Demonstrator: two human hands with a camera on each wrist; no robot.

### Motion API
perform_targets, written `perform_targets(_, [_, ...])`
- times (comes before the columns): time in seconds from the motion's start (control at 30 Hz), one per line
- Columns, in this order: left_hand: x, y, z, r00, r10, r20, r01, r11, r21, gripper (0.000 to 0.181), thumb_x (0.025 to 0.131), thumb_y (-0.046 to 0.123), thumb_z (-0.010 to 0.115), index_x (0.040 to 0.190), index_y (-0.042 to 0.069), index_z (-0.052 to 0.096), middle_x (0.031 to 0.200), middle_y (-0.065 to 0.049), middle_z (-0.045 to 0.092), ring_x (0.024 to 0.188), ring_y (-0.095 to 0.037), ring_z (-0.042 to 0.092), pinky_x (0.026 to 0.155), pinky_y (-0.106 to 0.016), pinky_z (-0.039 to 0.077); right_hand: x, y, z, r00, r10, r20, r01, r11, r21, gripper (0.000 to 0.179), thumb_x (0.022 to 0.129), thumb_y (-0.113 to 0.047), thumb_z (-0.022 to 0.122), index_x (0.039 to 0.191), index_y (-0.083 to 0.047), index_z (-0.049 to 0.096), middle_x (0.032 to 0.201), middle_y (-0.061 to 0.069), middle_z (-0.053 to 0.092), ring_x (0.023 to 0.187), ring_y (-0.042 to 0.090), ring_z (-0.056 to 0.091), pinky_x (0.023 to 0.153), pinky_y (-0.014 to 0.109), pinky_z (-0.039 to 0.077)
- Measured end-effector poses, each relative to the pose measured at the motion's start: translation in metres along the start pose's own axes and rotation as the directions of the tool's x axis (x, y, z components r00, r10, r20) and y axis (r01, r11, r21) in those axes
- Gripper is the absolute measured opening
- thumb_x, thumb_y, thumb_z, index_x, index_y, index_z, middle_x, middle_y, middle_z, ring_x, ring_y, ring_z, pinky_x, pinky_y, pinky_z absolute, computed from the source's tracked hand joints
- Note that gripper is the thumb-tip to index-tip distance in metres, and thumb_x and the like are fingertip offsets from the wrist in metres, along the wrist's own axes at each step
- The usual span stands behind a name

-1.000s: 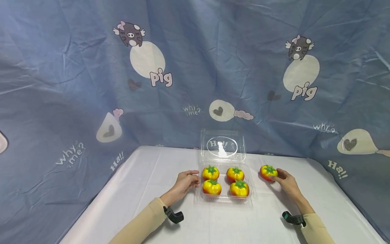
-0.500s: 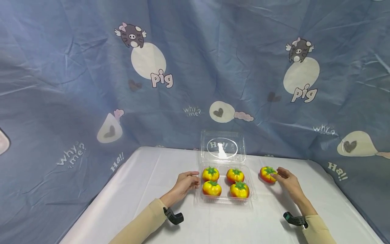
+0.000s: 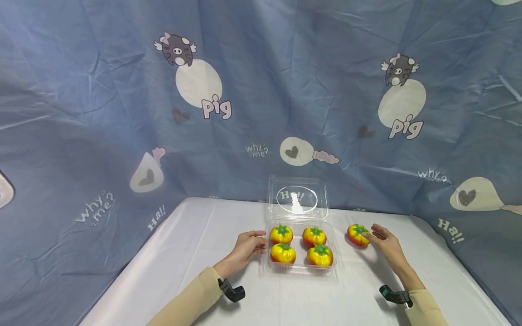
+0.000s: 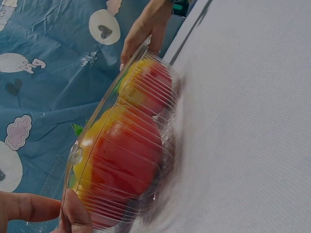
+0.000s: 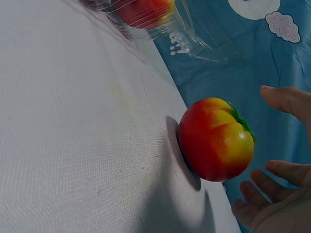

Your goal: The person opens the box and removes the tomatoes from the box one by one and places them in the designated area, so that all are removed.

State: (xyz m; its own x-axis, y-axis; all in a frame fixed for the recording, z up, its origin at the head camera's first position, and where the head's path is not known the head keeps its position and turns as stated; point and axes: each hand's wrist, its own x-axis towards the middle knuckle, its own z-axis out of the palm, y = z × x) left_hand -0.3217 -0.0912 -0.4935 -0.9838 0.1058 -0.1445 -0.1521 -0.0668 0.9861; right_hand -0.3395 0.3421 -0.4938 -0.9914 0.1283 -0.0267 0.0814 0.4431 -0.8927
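My left hand [image 3: 244, 249] pinches the left rim of a clear plastic clamshell box [image 4: 102, 109], with its fingertips on both sides of the edge in the left wrist view. Several glossy yellow-and-red tomatoes with green star-shaped tops sit in the box, such as the front-left tomato [image 3: 283, 253] and the front-right tomato [image 3: 320, 256]. The lid [image 3: 297, 199] stands raised at the back. To the right of the box, a loose tomato [image 5: 216, 140] lies on the table. Around it, my right hand [image 3: 387, 244] hovers with fingers and thumb spread, a gap showing in the right wrist view.
A white cloth covers the table [image 3: 228, 217]. Directly behind it hangs a blue curtain [image 3: 244, 68] printed with pigs and words. The raised lid reaches close to that curtain. Each wrist wears a black band, such as the left wristband [image 3: 231, 290].
My right hand has eased slightly up and off the loose tomato, its fingers spreading. The tomato stays in place. My left hand keeps its spot at the box. The head view has tilted slightly.
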Motion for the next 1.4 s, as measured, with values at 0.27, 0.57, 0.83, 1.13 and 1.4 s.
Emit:
perform_targets(0.27, [-0.001,0.000,0.000,1.000,0.009,0.007,-0.009,1.000,-0.010,0.046,0.082,0.003,0.062,0.126,-0.010,0.054,0.083,-0.011,0.065,0.069,-0.014,0.061,0.065,-0.024,0.056,-0.003,-0.004,-0.005,0.999,-0.051,-0.002,0.051,0.998,-0.021,0.089,0.089,-0.042,0.066,0.152,-0.001,0.019,0.156,0.025,0.023,0.141,0.044,0.024,0.114,0.058,0.025])
perform_targets(0.57, [0.000,-0.001,0.000,1.000,0.003,0.003,-0.003,1.000,-0.010,0.049,0.082,0.003,0.061,0.128,-0.010,0.052,0.084,-0.011,0.065,0.070,-0.014,0.061,0.065,-0.024,0.056,0.004,0.002,-0.005,0.996,-0.084,-0.037,0.083,0.996,-0.016,0.094,0.084,-0.049,0.069,0.152,-0.004,0.023,0.155,0.023,0.026,0.139,0.045,0.028,0.111,0.060,0.028])
perform_targets(0.83, [0.001,0.000,0.001,1.000,0.012,0.011,-0.012,1.000,-0.028,0.049,0.082,0.003,0.060,0.128,-0.013,0.051,0.086,-0.014,0.065,0.067,-0.012,0.061,0.064,-0.023,0.056,0.002,-0.003,-0.005,0.995,-0.090,-0.032,0.090,0.996,-0.022,0.093,0.084,-0.050,0.068,0.152,-0.004,0.023,0.154,0.023,0.027,0.140,0.042,0.027,0.112,0.059,0.028])
perform_targets(1.13, [0.000,0.002,0.001,1.000,0.009,0.017,-0.009,1.000,-0.019,0.048,0.082,0.004,0.061,0.127,-0.012,0.052,0.090,-0.017,0.065,0.069,-0.013,0.061,0.064,-0.023,0.056,-0.009,-0.024,-0.009,0.991,-0.134,0.013,0.134,0.990,-0.042,0.083,0.090,-0.042,0.064,0.152,-0.003,0.024,0.154,0.026,0.027,0.140,0.043,0.026,0.111,0.060,0.027])
perform_targets(1.4, [0.002,0.000,0.000,1.000,0.002,0.008,-0.002,1.000,-0.022,0.048,0.082,0.004,0.062,0.127,-0.011,0.052,0.087,-0.015,0.065,0.067,-0.012,0.061,0.064,-0.023,0.056,-0.009,-0.028,-0.008,0.985,-0.172,0.010,0.172,0.983,-0.063,0.081,0.090,-0.043,0.064,0.151,-0.004,0.028,0.152,0.021,0.034,0.138,0.037,0.033,0.104,0.028,0.041])
